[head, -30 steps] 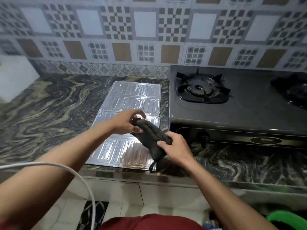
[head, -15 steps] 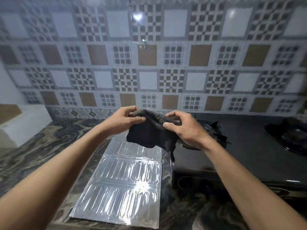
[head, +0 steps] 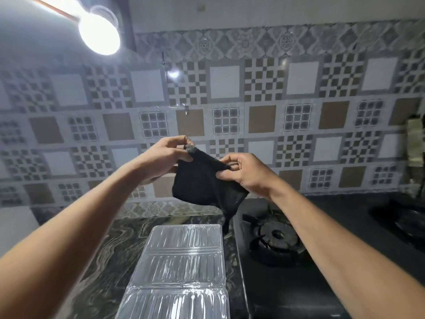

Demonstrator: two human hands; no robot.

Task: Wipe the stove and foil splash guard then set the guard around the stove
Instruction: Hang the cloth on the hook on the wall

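Observation:
A black cloth (head: 200,183) hangs in the air in front of the tiled wall, held by its top edge. My left hand (head: 165,157) pinches its left corner and my right hand (head: 243,173) pinches its right corner. Below them the foil splash guard (head: 181,268) lies flat and folded on the marbled counter. The black gas stove (head: 287,279) stands right beside the guard, with its left burner (head: 274,236) showing and my right forearm crossing over it.
The patterned tile wall (head: 264,100) stands behind the counter (head: 108,261). A bright lamp (head: 100,31) glares at the top left. The stove's second burner (head: 404,217) sits at the far right. A white block (head: 13,226) is at the left edge.
Both hands lifted the cloth from over the foil guard up to wall height and spread it out. The view tilted upward, bringing the lamp into sight.

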